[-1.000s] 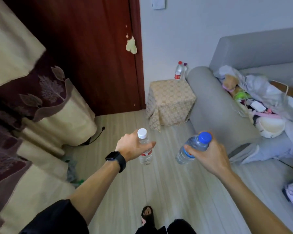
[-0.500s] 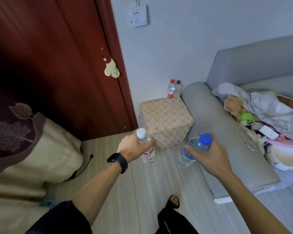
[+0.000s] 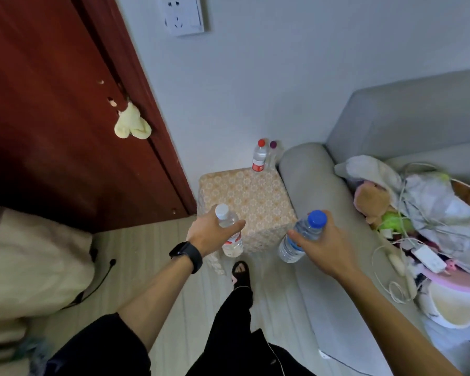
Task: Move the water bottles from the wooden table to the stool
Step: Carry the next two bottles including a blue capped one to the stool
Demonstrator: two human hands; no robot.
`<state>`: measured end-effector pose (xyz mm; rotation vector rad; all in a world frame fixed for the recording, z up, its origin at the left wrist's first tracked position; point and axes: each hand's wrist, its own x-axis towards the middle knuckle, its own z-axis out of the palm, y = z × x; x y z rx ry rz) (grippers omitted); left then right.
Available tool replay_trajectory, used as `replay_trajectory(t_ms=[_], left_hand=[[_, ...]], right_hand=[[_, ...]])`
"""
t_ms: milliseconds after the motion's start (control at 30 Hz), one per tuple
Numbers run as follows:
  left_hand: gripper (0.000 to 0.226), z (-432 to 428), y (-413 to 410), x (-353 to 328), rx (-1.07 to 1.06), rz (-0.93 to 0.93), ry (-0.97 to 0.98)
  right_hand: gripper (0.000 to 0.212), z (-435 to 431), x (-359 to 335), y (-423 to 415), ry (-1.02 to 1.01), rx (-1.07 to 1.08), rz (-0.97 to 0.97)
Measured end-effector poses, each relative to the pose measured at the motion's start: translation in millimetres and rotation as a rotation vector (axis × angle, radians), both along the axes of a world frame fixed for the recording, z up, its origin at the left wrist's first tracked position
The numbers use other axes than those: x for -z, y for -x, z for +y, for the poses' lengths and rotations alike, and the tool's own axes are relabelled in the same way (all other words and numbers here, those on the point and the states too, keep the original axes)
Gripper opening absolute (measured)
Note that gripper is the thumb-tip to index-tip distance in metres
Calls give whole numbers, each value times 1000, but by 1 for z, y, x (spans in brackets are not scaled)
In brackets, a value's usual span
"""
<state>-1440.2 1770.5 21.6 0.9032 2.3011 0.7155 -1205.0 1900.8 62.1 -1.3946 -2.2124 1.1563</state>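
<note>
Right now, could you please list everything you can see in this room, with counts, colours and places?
beige patterned cloth-covered stool: one, beige, against the wall between door and sofa
red-capped clear plastic bottle: one, stool's far corner
purple-capped clear bottle: one, beside the red-capped one
white-capped clear water bottle: one, held before the stool
blue-capped clear water bottle: one, held before the stool
dark red wooden door: one, left
grey fabric sofa: one, right
clothes and cables: heap, mixed colours, on sofa
white wall socket: one, top
black wristwatch: one, left wrist
left-hand grip: holds white-capped bottle
right-hand grip: holds blue-capped bottle
</note>
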Motion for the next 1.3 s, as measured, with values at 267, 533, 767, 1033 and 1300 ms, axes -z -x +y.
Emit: replay_trajectory(t_ms=[267, 533, 767, 1033, 1300], left_hand=[[52, 122, 59, 61, -1, -163, 132], [62, 203, 80, 114, -90, -353, 221], [67, 251, 70, 169, -203, -518, 239], [63, 299, 50, 223, -359, -502, 170], [69, 308, 35, 250, -411, -440, 175]], right_hand=[[39, 117, 50, 57, 105, 3, -29], [36, 213, 114, 103, 337, -6, -70], [52, 265, 187, 140, 419, 10, -146], [58, 305, 263, 150, 489, -48, -164], [70, 310, 300, 136, 490, -151, -202]])
